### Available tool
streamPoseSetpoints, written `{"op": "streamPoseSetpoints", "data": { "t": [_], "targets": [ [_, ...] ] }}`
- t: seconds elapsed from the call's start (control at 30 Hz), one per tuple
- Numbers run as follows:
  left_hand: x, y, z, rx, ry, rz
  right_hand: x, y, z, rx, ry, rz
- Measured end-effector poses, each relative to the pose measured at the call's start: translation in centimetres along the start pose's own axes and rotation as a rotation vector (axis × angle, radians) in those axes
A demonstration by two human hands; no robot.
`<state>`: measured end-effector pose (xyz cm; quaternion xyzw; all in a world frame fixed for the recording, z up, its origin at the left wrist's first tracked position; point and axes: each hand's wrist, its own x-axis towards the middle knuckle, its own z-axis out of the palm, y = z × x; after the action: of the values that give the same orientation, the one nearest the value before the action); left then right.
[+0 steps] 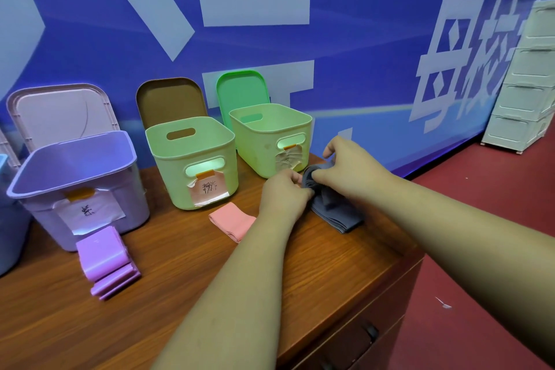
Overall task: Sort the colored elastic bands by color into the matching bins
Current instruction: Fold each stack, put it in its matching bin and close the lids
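Head view: we are seeing purple bands (105, 261) lying before the purple bin (39, 207), long axis running toward us. The pink band (231, 221) is lying flat near the middle green bin (168, 180), slanting down-right. Our left hand (282, 198) and right hand (351, 168) are both pinching the bunched grey band (333, 209), its tail trailing down-right on the wooden table (186, 285). Red floor (480, 219), blue banner (270, 45) behind.

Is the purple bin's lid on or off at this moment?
Off. The purple bin is open at the top, and its pale lid stands propped upright behind it.
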<state>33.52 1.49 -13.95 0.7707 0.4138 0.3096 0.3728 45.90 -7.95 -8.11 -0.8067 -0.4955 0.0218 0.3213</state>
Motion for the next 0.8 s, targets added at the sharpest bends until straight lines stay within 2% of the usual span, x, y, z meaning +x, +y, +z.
{"op": "streamPoseSetpoints", "data": {
  "t": [0.2, 0.5, 0.8],
  "targets": [
    [0.0, 0.3, -0.4, 0.019, -0.07, 0.023, -2.6, 2.0, 0.2, -0.049, -0.025, -0.025],
    [0.1, 0.1, -0.8, 0.045, -0.102, 0.037, -0.7, 1.4, 0.2, -0.019, 0.061, -0.04],
    [0.1, -0.4, -0.3, 0.07, -0.019, 0.066, 2.9, 0.3, 1.1, -0.083, -0.011, -0.083]
  ]
}}
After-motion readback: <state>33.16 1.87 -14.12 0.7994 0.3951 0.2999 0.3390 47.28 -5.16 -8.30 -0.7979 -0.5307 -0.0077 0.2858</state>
